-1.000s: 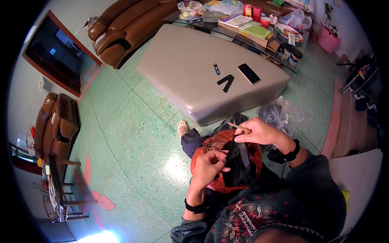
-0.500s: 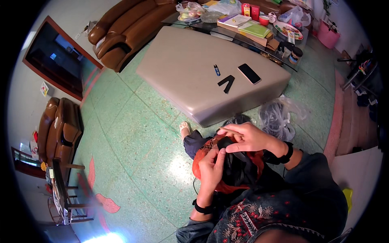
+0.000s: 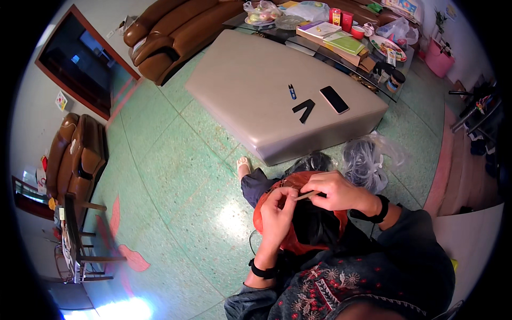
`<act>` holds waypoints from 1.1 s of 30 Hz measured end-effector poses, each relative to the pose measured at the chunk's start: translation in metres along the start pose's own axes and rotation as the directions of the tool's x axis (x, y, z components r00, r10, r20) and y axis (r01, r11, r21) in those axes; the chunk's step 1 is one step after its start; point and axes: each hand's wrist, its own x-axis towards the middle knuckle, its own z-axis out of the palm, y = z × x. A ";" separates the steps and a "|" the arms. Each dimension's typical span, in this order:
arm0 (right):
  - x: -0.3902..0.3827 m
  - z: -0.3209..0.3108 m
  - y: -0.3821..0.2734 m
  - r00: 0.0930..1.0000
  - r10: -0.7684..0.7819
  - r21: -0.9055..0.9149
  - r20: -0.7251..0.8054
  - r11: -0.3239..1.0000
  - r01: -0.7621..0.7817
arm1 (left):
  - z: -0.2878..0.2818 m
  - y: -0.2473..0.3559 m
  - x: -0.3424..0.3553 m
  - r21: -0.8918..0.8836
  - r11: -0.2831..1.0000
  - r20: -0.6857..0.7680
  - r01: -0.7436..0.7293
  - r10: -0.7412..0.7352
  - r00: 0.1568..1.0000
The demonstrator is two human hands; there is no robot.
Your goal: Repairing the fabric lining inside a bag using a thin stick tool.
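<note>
Hands: 2, meeting over the lap at the near side of the scene. Right hand [image 3: 336,193] grasps a thin tan stick [image 3: 307,195] between thumb and fingers, its exposed end pointing left. Left hand [image 3: 277,214] has thumb and index finger brought together at that left end; cannot tell whether they pinch the stick or a bit of other material. Stick sits above a red bag [image 3: 296,241], which is open on the lap and contains black material [image 3: 316,226]. Wristbands: 2, both black, 1 per arm. Beyond the lap stands a beige ottoman [image 3: 250,80]; on its top, toward the right, 3 items lie apart from each other: blue snips [image 3: 292,93], a black strip [image 3: 308,112] bent into a V, and a phone [image 3: 334,100] with a dark screen. Floor [image 3: 176,186] is green and speckled. On it, between ottoman and lap, a clear plastic bag [image 3: 365,166] lies to the right of a dark plastic bag [image 3: 317,161]. Far side: glass table [image 3: 234,21] bearing books [image 3: 346,42] and a patterned plate [image 3: 388,47]; a brown sofa [image 3: 176,34] stands far left.
</note>
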 end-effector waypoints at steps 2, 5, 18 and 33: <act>0.001 0.004 0.001 0.999 -0.031 -0.012 -0.024 0.999 0.031 | -0.002 0.003 0.001 0.062 0.994 0.054 0.094 -0.097 0.994; 0.001 0.006 0.003 0.996 -0.068 0.034 -0.049 0.997 0.070 | -0.002 0.014 -0.002 0.061 0.983 0.072 0.172 -0.177 0.982; -0.001 0.025 -0.005 0.946 0.191 0.042 -0.261 0.982 -0.187 | 0.014 0.010 -0.012 0.176 0.983 -0.082 0.059 -0.045 0.996; -0.017 -0.001 -0.008 0.847 0.489 0.162 -0.208 0.871 -0.463 | 0.004 0.016 -0.021 0.164 0.984 -0.152 -0.067 0.092 0.984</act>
